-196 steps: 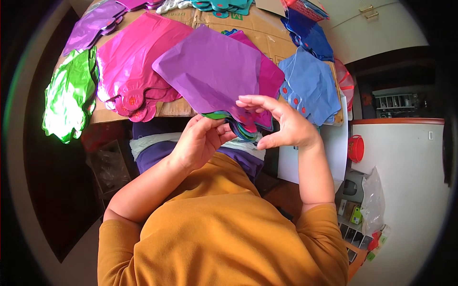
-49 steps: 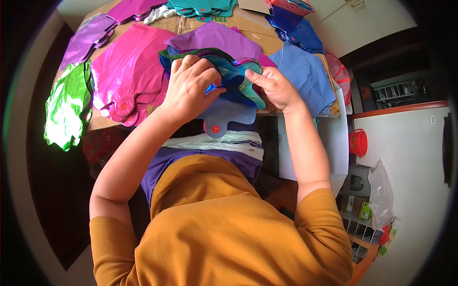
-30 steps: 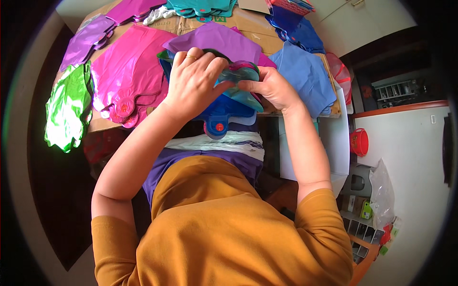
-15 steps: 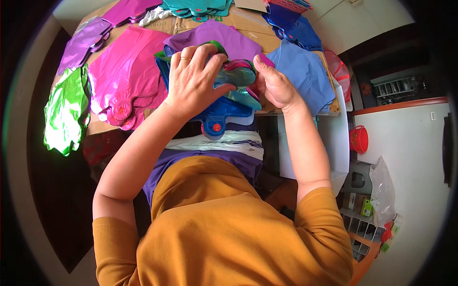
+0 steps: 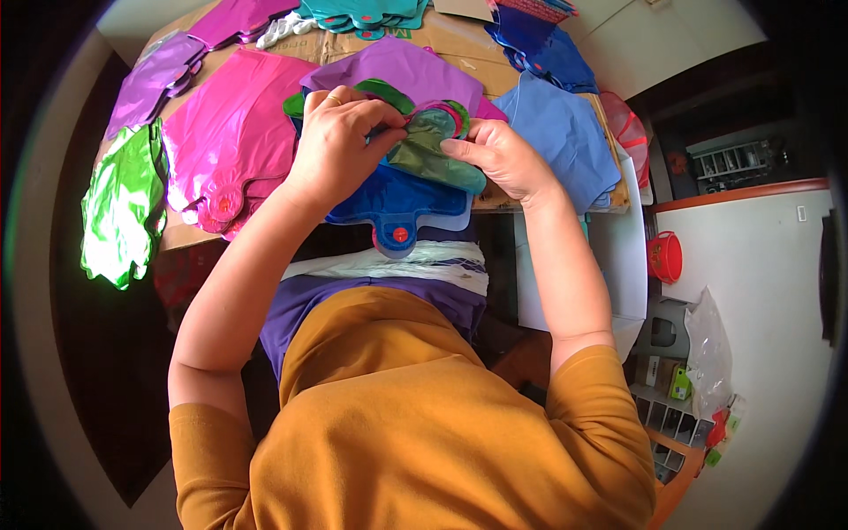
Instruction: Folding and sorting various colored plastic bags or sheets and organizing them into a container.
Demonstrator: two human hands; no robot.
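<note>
Above the near edge of the cardboard-covered table, both my hands work on flat, uninflated foil balloons. My right hand (image 5: 508, 159) is closed at the right side of a folded teal-green foil balloon (image 5: 431, 152), thumb on top and fingers behind. My left hand (image 5: 340, 150) pinches with thumb and forefinger at that balloon's left edge; its other fingers are curled. Green and pink foil edges show behind the fold. Beneath lies a blue foil balloon (image 5: 397, 194), its tab with a red dot hanging over the table edge. A purple foil balloon (image 5: 397, 71) lies just beyond.
Piles of flat foil balloons surround the work: pink (image 5: 234, 124) and shiny green (image 5: 124, 203) at left, light blue (image 5: 561, 141) at right, teal (image 5: 367, 11) at the back. White strands (image 5: 380, 261) lie across my lap. A red basket (image 5: 664, 258) stands farther right.
The folded foil has turned and opened out, showing more of its green-teal face. My left hand has moved slightly down and now pinches its edge; my right thumb has come down onto it.
</note>
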